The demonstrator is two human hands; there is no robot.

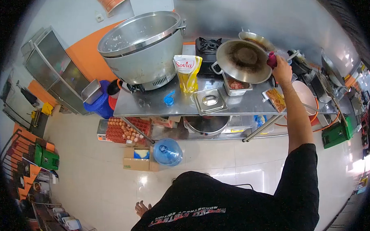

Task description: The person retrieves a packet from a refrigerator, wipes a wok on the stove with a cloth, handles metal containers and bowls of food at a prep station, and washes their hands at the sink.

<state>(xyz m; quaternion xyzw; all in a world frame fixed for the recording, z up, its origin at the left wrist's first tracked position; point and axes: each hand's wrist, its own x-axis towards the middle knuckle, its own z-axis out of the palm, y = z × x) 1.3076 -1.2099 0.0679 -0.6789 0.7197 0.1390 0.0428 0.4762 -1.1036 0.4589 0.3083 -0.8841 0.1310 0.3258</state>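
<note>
One right hand [281,71] grips one red-handled wok [244,61] near one pouch [187,73]; one left hand [142,208] hangs, fingers spread.

Wok [243,56]: bare metal, bright and smooth at rim, w/ dull, rough-looking browned centre; thin metal loop handle. Maroon grip [271,60] opp. loop: matt, cloth or plastic, can't tell. Tabletop [148,107]: st. steel, smooth, semi-gloss w/ soft reflections. Wall panel [221,19] behind: brushed-looking metal, satin sheen. Large cooker [142,67]: shiny smooth metal inner pot, duller grey outer body w/ scuffs. Oil pouch [187,75]: glossy, flexible plastic film. Lid [210,101]: polished metal. Water jug [167,152]: clear blue plastic, v. glossy. Box [139,164]: matt brown cardboard. Floor [105,169]: glossy tile. Shirt [231,202]: matt black cloth w/ printed lettering.
</note>
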